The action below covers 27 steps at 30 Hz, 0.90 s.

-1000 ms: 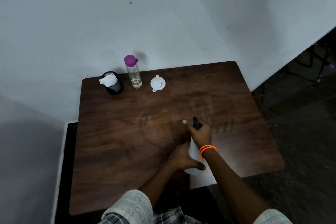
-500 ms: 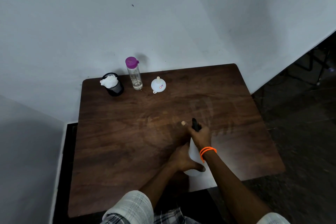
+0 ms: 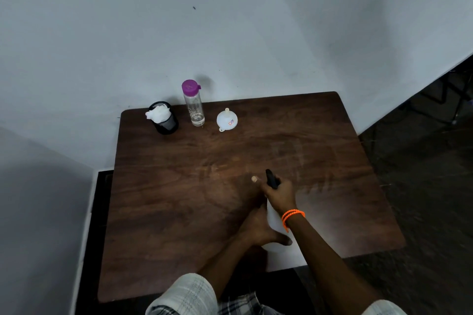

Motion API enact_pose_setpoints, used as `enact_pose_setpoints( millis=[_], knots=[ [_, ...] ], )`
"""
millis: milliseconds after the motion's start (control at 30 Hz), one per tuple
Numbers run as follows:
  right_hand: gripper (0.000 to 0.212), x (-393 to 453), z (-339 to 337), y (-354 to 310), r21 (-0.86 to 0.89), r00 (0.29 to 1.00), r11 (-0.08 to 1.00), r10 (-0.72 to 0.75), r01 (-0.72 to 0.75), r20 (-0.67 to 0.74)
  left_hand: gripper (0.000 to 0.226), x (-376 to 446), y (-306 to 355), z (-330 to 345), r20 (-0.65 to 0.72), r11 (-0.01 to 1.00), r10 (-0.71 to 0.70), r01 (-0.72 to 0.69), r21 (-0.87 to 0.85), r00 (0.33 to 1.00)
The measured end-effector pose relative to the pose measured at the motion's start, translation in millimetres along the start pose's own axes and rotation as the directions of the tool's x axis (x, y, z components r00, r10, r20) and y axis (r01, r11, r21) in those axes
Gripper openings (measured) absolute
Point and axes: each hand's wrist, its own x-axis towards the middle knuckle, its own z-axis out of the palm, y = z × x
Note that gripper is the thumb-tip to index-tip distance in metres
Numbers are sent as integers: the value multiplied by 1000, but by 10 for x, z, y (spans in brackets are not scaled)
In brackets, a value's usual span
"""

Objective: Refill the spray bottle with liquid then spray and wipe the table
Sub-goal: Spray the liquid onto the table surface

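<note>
Head view: hands (image 3: pixel 268 210) around spray bottle (image 3: pixel 274 217)

Dark wood-grain desk (image 3: pixel 179 199) with a smooth, faintly smeared sheen; clear plastic bottle (image 3: pixel 194 110), glossy purple cap (image 3: pixel 190 86); translucent white plastic funnel (image 3: pixel 226 120); black mesh cup (image 3: pixel 165 121).

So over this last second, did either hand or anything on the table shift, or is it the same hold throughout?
Nothing visibly changed. The right hand still grips the black spray head and the left hand still holds the white spray bottle low on its body. The water bottle, funnel and black cup with the cloth stand where they were.
</note>
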Motion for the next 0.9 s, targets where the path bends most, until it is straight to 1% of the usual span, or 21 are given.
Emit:
enact_pose_setpoints(
  millis=[67,167,233,367,433,533,600,700,767,833,900],
  knots=[
    [54,-8,38,-49,29,996,1000,2,-5,92,126,-17,-19,25,-28,999,-15,14,-40,1000],
    [45,-29,129,-106,21,974,1000,-4,-1,226,128,-70,-48,15,-86,995,-38,30,-94,996],
    [45,-54,201,-129,-5,968,1000,-13,15,250,124,-112,-69,-1,-120,992,-55,41,-120,991],
    [57,-89,332,-195,-64,960,995,-50,70,274,93,-180,-101,-4,-159,982,-120,94,-161,980],
    [56,-80,379,-223,-79,955,992,-73,100,287,86,-209,-101,-32,-172,977,-128,95,-191,977],
    [50,-48,445,-254,-85,932,991,-63,99,358,87,-241,-119,-70,-185,971,-139,97,-218,973],
    [48,-44,490,-266,-111,906,985,-77,135,416,89,-242,-167,-73,-199,964,-163,112,-242,966],
    [38,-65,543,-269,-148,901,975,-88,165,425,90,-235,-220,-56,-207,962,-175,122,-245,963],
    [38,-75,578,-266,-149,900,974,-89,167,427,89,-254,-233,-66,-207,957,-188,133,-257,960],
    [38,-89,612,-281,-125,885,979,-89,164,457,87,-266,-244,-81,-214,953,-205,145,-268,955],
    [31,-102,630,-309,-107,861,979,-99,175,498,89,-279,-255,-105,-226,945,-223,154,-287,948]
  ],
)
